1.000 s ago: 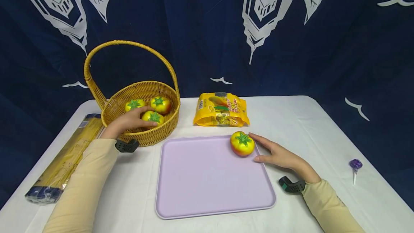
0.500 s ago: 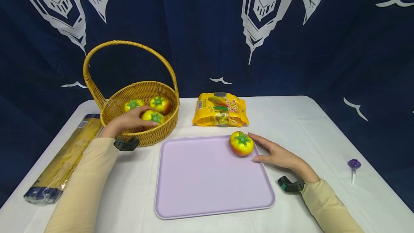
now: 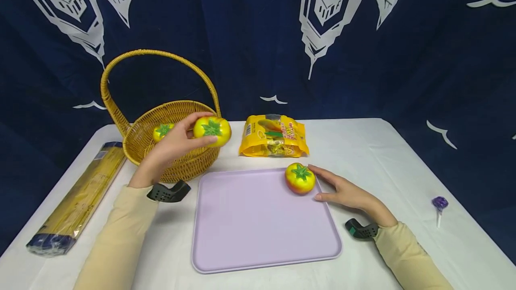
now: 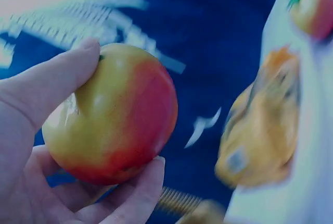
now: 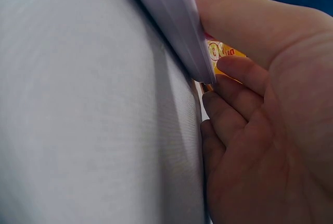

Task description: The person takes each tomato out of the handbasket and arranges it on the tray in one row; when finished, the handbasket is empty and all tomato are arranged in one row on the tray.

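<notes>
In the head view my left hand (image 3: 173,144) grips a yellow-red tomato (image 3: 222,134) with a green leafy top, raised over the right rim of the wicker basket (image 3: 193,164). The left wrist view shows thumb and fingers curled round this tomato (image 4: 119,114). Another tomato (image 3: 159,132) lies in the basket, partly behind that hand; the rest of the basket's contents is hidden. My right hand (image 3: 346,191) rests at the right edge of the lilac tray (image 3: 262,223), fingers extended beside a tomato (image 3: 299,179) in its far right corner. In the right wrist view the thumb overlaps the tray's rim (image 5: 177,26).
A yellow snack bag (image 3: 274,137) stands behind the tray. Left of the basket lies a long clear pack of yellow sticks (image 3: 80,205). A purple lollipop (image 3: 439,204) lies near the table's right side. A dark blue printed cloth (image 3: 258,48) hangs behind.
My left hand has lifted a tomato up from the basket and moved it rightward to the rim. The right hand stays by the tray's edge.
</notes>
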Motion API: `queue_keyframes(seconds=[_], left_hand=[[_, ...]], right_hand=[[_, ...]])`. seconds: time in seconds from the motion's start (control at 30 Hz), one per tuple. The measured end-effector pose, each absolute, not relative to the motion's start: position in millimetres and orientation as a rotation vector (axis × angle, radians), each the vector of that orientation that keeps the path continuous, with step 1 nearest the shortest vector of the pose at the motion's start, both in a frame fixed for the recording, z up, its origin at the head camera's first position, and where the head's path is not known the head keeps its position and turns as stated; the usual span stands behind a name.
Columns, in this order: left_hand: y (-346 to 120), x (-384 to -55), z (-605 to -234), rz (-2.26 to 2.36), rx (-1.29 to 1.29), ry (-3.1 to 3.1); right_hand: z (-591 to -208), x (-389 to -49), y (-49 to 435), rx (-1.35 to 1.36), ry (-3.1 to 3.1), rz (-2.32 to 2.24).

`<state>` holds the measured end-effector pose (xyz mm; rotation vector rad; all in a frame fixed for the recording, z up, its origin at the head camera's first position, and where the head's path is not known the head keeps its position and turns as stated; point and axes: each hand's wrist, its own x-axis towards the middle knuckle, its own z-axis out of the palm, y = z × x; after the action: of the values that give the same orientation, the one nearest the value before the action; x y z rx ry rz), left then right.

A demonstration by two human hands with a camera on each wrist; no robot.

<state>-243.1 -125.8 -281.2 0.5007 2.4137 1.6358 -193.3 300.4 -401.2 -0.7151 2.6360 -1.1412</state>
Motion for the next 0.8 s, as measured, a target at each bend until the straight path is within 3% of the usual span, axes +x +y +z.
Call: queue_keyframes(seconds=[0.43, 0.8], left_hand=[[-35.0, -237.3, -348.5, 1.49, 0.641, 2.318], [-13.4, -236.8, -374.7, 1.429, 0.571, 2.273]], right_hand=[[-400.8, -193.5, 301.0, -0.705, 2.629, -1.147], [-401.5, -194.2, 300.3, -0.73, 2.627, -1.146]])
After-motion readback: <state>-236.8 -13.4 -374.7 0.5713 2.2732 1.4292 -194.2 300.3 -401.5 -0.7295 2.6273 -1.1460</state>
